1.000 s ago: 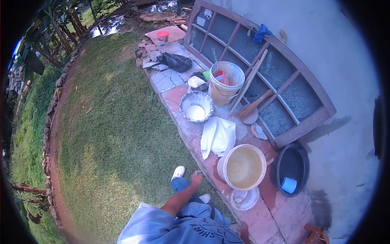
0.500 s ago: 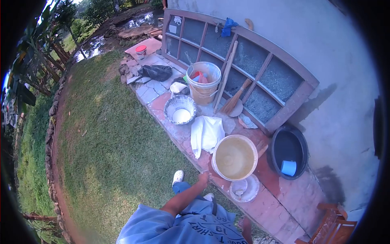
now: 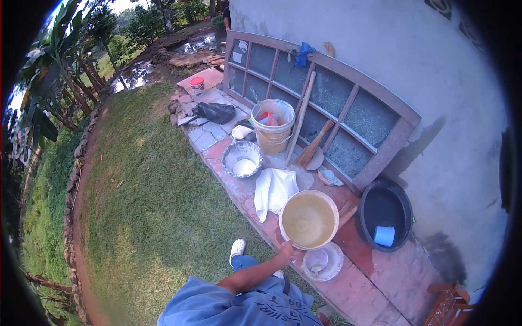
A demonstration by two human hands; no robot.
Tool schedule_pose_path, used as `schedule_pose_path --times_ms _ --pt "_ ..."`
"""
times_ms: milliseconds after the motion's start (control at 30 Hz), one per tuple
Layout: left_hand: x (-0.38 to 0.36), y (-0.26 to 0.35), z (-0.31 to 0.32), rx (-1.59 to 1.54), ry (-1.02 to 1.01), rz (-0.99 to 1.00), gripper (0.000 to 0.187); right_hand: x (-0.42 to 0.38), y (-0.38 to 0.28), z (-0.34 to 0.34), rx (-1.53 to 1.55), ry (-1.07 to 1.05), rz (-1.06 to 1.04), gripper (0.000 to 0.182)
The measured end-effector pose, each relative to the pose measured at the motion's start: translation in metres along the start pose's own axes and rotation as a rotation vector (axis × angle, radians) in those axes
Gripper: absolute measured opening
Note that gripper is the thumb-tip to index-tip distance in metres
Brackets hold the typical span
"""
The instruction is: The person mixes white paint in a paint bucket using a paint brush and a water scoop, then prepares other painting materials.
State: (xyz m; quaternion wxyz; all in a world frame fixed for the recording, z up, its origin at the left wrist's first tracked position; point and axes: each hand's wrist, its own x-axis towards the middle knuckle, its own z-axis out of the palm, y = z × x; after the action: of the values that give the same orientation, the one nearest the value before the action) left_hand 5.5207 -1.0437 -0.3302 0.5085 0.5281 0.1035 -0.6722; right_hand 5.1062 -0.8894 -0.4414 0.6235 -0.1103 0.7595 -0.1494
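Note:
My left hand [image 3: 285, 251] is at the near left edge of a wide bucket [image 3: 308, 220] of murky, tan water, its fingers seemingly closed on the rim. Just in front of that bucket stands a shallow white basin [image 3: 338, 262] with a small pale scoop-like container [image 3: 316, 261] in it. A white sheet or sack [image 3: 274, 191] lies on the ledge by the bucket's far left side. Of my right arm only a dark sliver [image 3: 324, 314] shows at the bottom edge beside my blue shirt; its fingers are hidden.
On the paved ledge [image 3: 375, 296] stand a black tub [image 3: 385, 196] with a blue dipper [image 3: 384, 236], a bowl of white paste [image 3: 242, 167] and a tall bucket [image 3: 273, 142]. A broom [image 3: 315, 142] and a pole lean against a glazed frame [image 3: 375, 113]. A wooden chair [image 3: 447, 304] is at right.
My left hand has moved right, closer against the bucket's near edge. The view has tilted up a little, so everything sits lower. Less of my right arm shows.

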Motion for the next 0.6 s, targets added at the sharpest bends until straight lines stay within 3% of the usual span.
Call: schedule_pose_path --times_ms 67,133,233,367,467,600 --pt "-0.006 0.01 0.013 -0.033 0.052 -0.06 0.057 0.0 0.0 0.005 0.005 -0.004 0.004 0.049" --pt "-0.012 0.022 0.022 -0.04 -0.17 -0.032 0.07 0.001 -0.005 0.014 0.004 -0.011 0.01 0.049" --pt "-0.014 0.036 0.025 -0.02 -0.245 -0.061 0.077 0.002 -0.011 0.021 -0.002 -0.019 0.01 0.049" --pt "-0.013 0.038 0.002 0.113 -0.286 -0.085 0.078 0.003 -0.015 0.026 -0.018 -0.028 0.01 0.049" --pt "-0.008 0.027 -0.019 0.205 -0.3 0.001 0.078 0.003 -0.018 0.028 -0.032 -0.03 0.008 0.049" --pt "-0.007 0.028 -0.032 0.197 -0.351 -0.081 0.077 0.004 -0.015 0.026 -0.033 -0.028 0.006 0.049"
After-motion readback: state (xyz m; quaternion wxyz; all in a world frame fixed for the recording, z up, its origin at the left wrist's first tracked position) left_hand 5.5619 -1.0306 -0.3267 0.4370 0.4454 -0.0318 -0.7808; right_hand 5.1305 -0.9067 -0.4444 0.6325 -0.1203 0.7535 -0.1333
